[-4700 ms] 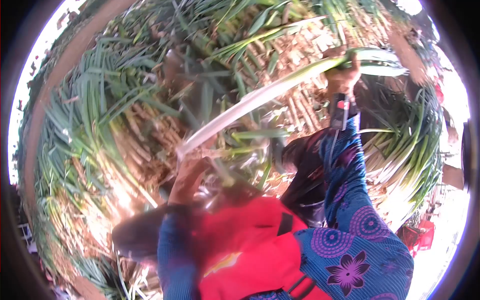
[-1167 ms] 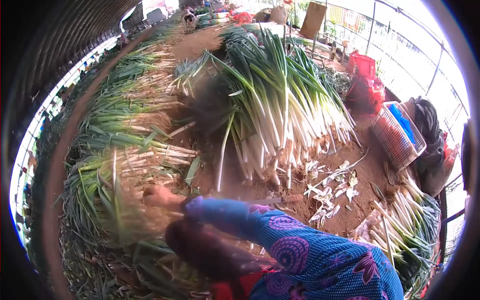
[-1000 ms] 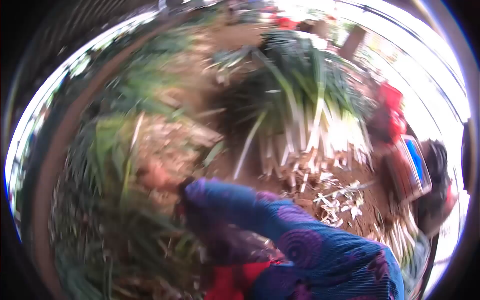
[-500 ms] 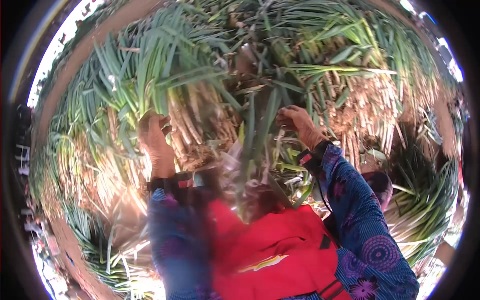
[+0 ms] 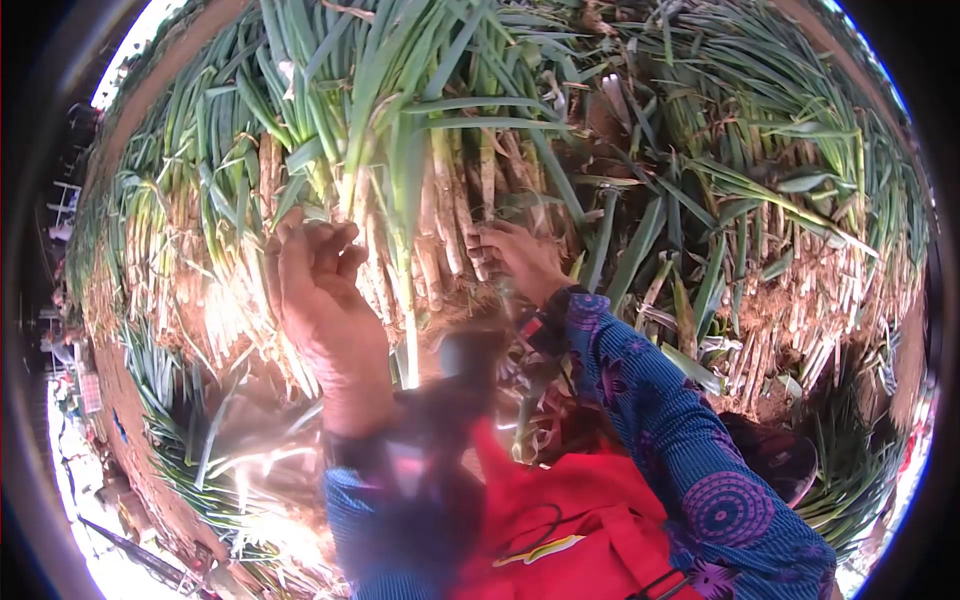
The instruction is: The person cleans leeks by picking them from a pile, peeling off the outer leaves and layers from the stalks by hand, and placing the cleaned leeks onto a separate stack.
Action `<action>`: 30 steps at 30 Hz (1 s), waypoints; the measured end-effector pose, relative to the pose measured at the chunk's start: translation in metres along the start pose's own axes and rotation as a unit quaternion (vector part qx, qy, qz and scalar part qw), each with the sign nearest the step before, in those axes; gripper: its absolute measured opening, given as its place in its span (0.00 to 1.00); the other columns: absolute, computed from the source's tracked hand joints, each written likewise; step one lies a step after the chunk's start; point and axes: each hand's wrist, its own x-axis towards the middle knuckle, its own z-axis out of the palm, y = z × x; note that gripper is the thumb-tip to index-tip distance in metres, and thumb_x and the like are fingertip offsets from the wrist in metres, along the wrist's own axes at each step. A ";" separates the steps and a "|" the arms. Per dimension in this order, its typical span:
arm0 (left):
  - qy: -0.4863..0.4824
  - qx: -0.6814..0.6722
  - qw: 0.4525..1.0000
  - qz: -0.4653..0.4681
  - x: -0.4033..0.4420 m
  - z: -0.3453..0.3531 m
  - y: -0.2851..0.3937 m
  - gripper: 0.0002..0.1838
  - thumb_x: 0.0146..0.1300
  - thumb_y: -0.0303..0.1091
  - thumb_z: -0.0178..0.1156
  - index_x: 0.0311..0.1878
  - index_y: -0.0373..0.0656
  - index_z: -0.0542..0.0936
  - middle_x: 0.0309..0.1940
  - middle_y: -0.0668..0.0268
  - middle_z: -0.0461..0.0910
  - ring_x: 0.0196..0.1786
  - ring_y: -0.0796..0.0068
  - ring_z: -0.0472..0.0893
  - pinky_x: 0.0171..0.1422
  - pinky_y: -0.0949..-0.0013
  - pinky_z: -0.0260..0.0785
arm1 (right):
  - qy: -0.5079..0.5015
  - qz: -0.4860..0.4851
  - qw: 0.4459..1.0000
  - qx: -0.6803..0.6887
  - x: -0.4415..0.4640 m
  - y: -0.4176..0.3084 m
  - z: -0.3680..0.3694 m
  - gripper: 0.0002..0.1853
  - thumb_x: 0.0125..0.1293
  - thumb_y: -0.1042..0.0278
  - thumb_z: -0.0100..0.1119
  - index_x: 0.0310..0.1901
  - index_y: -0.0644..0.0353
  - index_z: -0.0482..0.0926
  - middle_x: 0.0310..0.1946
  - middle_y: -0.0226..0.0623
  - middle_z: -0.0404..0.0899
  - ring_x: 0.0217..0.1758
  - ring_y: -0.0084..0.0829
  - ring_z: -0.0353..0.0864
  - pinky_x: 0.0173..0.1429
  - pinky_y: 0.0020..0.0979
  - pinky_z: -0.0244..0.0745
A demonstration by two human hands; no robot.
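Between my hands a single green onion (image 5: 405, 240) stands out in front of the pile, leaves up and its pale end down. I cannot tell what supports it. To its left is my left hand (image 5: 325, 310), palm turned up, fingers loosely bent with gaps between them and nothing visible inside. My right hand (image 5: 522, 262) reaches in from the right, its bent fingertips against the pale stems of a green onion bunch (image 5: 445, 215). Whether it grips a stem there is hidden. The bunch's roots rest near the ground.
More green onions (image 5: 790, 260) are heaped at the right, and another row (image 5: 190, 270) runs along the left. Loose leaves (image 5: 640, 235) lie between the piles. A red cloth (image 5: 590, 510) covers my lap, and a dark shoe (image 5: 775, 455) is beside it.
My view has turned left, so the piles sit further right. My right hand has come closer to my left hand and the stems. A single green onion now shows between my hands.
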 end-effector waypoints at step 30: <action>-0.033 -0.084 0.993 -0.081 0.009 -0.023 0.003 0.12 0.70 0.33 0.51 0.52 0.39 0.76 0.31 0.68 0.76 0.36 0.77 0.78 0.42 0.73 0.70 | 0.216 -0.101 0.929 -0.284 0.049 0.082 0.070 0.26 0.60 0.54 0.59 0.51 0.68 0.70 0.45 0.48 0.73 0.46 0.44 0.74 0.55 0.47 0.68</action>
